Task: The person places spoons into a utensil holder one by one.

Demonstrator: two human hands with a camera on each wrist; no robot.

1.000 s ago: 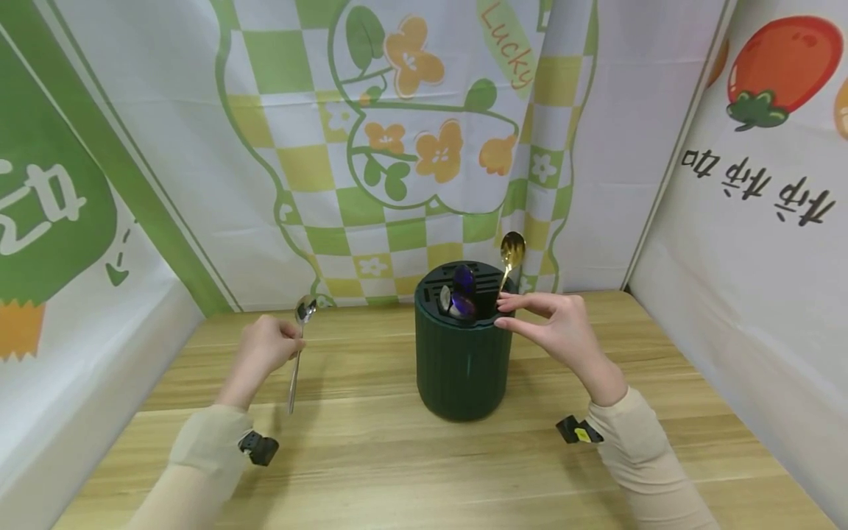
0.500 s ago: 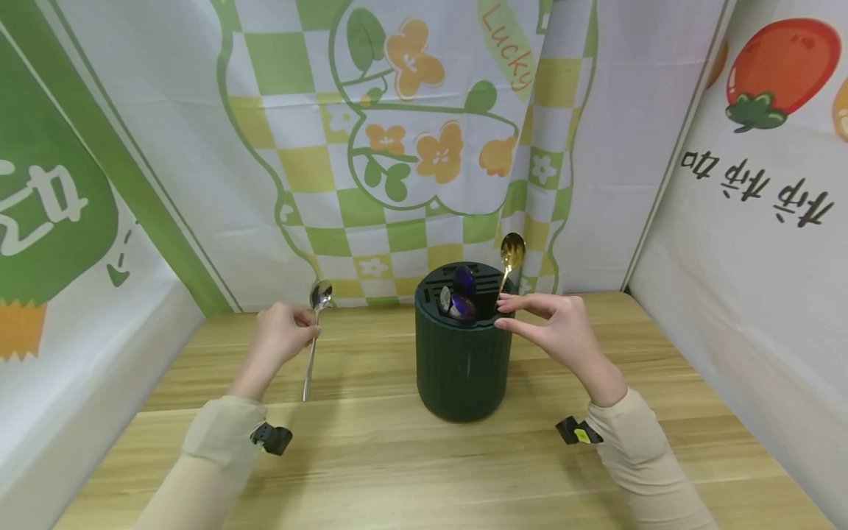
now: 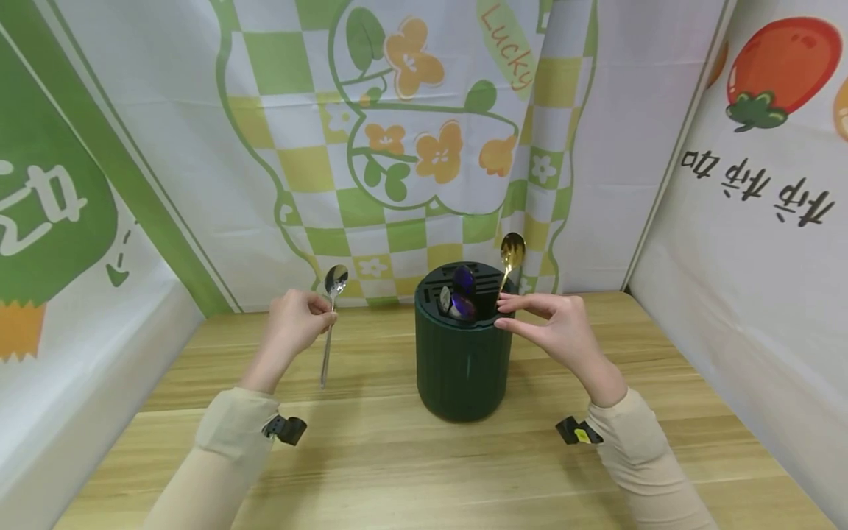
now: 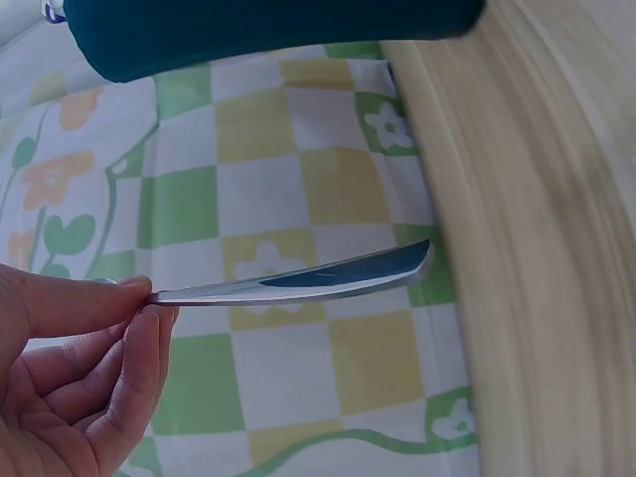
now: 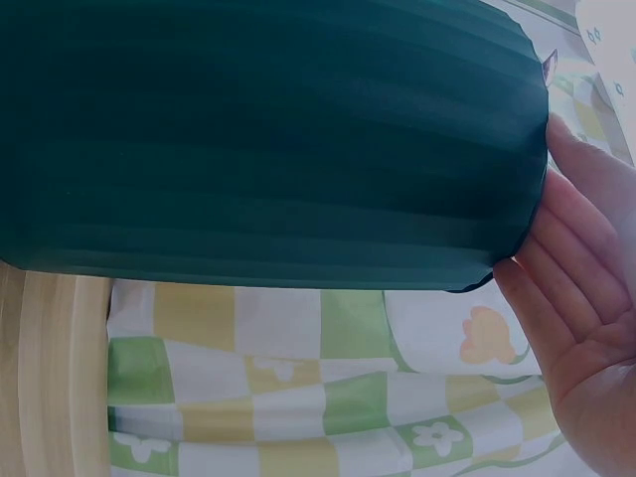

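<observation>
My left hand (image 3: 297,322) pinches a silver spoon (image 3: 336,280) by its handle, bowl up, above the table to the left of the dark green cutlery holder (image 3: 462,368). In the left wrist view the spoon's handle (image 4: 318,278) sticks out from the fingertips. My right hand (image 3: 559,327) touches the holder's upper right rim, thumb and index finger apart. Beside these fingertips a gold spoon (image 3: 512,254) stands in the holder; whether they touch it I cannot tell. Two purple spoons (image 3: 464,280) and a silver piece of cutlery (image 3: 445,298) poke up from the slotted top.
The holder stands on a wood-grain table (image 3: 397,471). Behind the table hangs a checked green and yellow curtain (image 3: 391,235). White printed sheets close off the left and right sides.
My left hand has moved right and slightly away from me with the silver spoon, closer to the holder. The right hand and the holder have stayed in place.
</observation>
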